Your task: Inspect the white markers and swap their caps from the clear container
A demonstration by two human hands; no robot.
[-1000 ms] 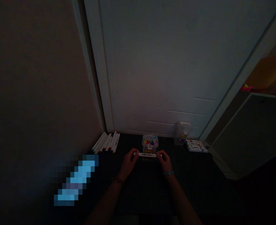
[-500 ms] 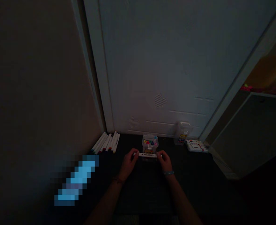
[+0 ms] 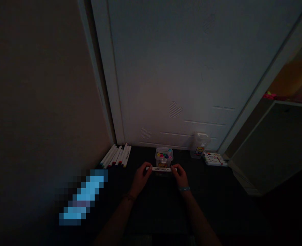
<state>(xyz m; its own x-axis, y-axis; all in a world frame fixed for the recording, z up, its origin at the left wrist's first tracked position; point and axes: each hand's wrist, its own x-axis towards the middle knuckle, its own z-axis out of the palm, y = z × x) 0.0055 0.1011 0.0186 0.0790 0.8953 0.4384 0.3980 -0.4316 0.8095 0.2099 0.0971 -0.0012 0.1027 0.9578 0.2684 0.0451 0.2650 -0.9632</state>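
Observation:
A white marker (image 3: 161, 169) with dark print lies level between my two hands, in front of a clear plastic box. Its left end is pinched in my left hand (image 3: 142, 174), fingers closed. My right hand (image 3: 180, 175), with a light blue band at the wrist, grips the other end. Just behind the marker stands the clear box (image 3: 163, 151), holding several markers upright with coloured ends showing. The marker partly hides the box's lower front.
Several white markers (image 3: 118, 155) lie in a row at the back left. A clear container (image 3: 201, 146) stands at the back right, beside another group of markers (image 3: 215, 159). A white panel (image 3: 151, 85) rises behind the dark tabletop (image 3: 161, 208). At left is a blurred bright blue patch (image 3: 85, 198).

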